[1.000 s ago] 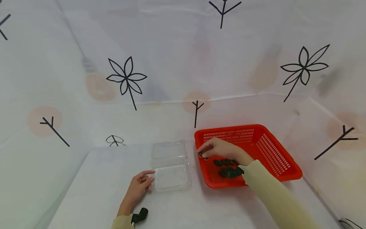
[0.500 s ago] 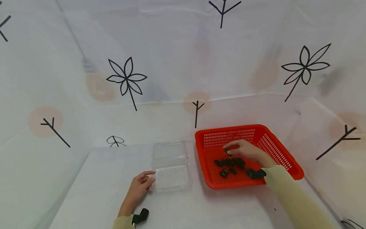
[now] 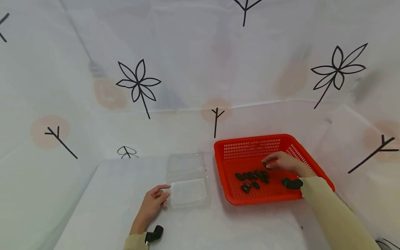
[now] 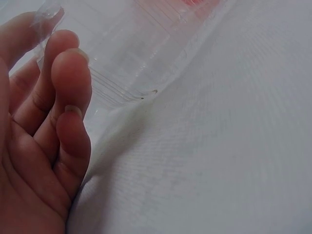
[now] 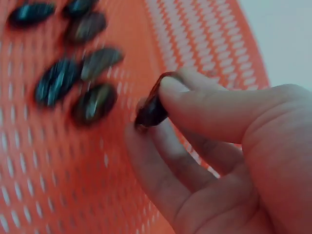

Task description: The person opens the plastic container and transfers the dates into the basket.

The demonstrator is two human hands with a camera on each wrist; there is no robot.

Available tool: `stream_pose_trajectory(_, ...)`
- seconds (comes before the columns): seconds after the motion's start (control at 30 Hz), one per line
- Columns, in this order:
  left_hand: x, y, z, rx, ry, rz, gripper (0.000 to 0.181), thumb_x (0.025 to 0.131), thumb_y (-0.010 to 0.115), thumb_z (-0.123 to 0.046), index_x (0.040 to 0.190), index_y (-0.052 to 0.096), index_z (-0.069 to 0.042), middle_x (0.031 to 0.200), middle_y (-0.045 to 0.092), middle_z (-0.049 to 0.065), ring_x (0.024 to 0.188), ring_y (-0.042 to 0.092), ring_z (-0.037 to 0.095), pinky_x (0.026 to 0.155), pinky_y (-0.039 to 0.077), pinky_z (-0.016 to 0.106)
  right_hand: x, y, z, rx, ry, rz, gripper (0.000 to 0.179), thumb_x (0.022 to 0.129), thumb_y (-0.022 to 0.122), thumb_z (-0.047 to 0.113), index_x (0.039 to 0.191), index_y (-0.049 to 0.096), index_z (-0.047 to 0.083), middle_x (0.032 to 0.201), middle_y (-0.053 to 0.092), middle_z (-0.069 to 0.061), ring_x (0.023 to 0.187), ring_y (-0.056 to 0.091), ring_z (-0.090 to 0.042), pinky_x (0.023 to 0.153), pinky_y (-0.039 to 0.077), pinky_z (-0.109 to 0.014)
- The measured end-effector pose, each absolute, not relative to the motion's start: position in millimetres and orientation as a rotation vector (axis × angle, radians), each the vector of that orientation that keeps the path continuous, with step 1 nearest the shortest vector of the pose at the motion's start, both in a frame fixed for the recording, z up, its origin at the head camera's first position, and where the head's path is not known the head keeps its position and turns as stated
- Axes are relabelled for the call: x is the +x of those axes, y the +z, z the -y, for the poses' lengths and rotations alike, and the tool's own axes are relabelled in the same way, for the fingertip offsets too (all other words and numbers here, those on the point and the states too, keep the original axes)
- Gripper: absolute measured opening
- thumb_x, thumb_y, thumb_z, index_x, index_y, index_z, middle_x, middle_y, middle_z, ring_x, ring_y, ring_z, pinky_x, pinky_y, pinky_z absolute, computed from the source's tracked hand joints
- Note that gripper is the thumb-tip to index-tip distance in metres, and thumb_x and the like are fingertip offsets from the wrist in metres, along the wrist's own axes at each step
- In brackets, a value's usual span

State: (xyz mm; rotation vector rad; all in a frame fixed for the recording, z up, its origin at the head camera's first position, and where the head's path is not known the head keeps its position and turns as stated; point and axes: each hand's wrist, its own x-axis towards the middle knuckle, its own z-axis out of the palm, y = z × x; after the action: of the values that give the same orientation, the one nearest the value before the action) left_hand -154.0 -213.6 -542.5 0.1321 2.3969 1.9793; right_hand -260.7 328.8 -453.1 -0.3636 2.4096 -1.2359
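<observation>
In the head view, my left hand (image 3: 152, 202) holds the left edge of a clear plastic clamshell box (image 3: 189, 192), which lies with its lid (image 3: 185, 162) folded back. The left wrist view shows the box's thin lip (image 4: 46, 27) between the fingers. Over the red plastic basket (image 3: 222, 187), my right hand (image 3: 282, 162) pinches a dark, glossy oval piece (image 5: 152, 111) between thumb and fingertips. Several similar oval pieces (image 3: 256, 175) lie grouped on the basket floor, left of that hand.
White cloth printed with flower and twig drawings hangs behind and beside the white table (image 3: 103, 208). A small dark speck (image 3: 301, 227) lies on the table in front of the basket. Between box and basket runs a narrow strip of table.
My right hand has moved rightward inside the basket, from its left rim toward the middle right, still pinching a dark piece. The left hand has stayed at the box.
</observation>
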Motion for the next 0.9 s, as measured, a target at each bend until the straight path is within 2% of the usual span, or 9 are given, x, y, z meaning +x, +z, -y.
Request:
stream_pose_trajectory(0.13, -155, -542, 214, 0.142, 1.982, -2.389, 0.031, 0.094, 0.070, -0.015, 0.121, 0.066, -0.001, 0.063, 0.054, 0.002, 0.056, 0.052, 0.014, 0.058, 0.044, 0.026, -261, -455, -336, -0.348, -1.138, -2.432, 0.028, 0.092, 0.064, -0.001, 0.118, 0.065, -0.012, 0.115, 0.066, -0.022, 0.099, 0.066, -0.031, 0.086, 0.054, -0.046)
stream_pose_trajectory(0.23, -155, -543, 213, 0.136, 1.971, -2.377, 0.031, 0.094, 0.070, -0.016, 0.121, 0.066, -0.002, 0.064, 0.054, 0.002, 0.056, 0.052, 0.014, 0.059, 0.045, 0.025, -261, -457, -339, -0.326, -1.117, -2.413, 0.027, 0.092, 0.062, -0.003, 0.117, 0.065, -0.013, 0.115, 0.066, -0.023, 0.099, 0.067, -0.031, 0.084, 0.054, -0.047)
stream_pose_trajectory(0.5, -156, -539, 213, 0.109, 1.957, -2.374, 0.031, 0.093, 0.071, -0.019, 0.121, 0.067, -0.006, 0.065, 0.054, 0.004, 0.057, 0.052, 0.015, 0.062, 0.046, 0.026, -265, -457, -341, -0.313, -1.113, -2.419, 0.027, 0.092, 0.062, -0.003, 0.117, 0.066, -0.011, 0.112, 0.068, -0.020, 0.096, 0.066, -0.029, 0.082, 0.055, -0.045)
stream_pose_trajectory(0.9, -156, -537, 215, 0.127, 1.927, -2.378, 0.032, 0.095, 0.069, -0.016, 0.123, 0.064, -0.002, 0.065, 0.055, 0.003, 0.057, 0.053, 0.015, 0.060, 0.045, 0.026, -268, -450, -336, -0.326, -1.040, -2.484, 0.027, 0.092, 0.064, 0.001, 0.118, 0.068, -0.007, 0.110, 0.069, -0.018, 0.096, 0.065, -0.029, 0.084, 0.054, -0.046)
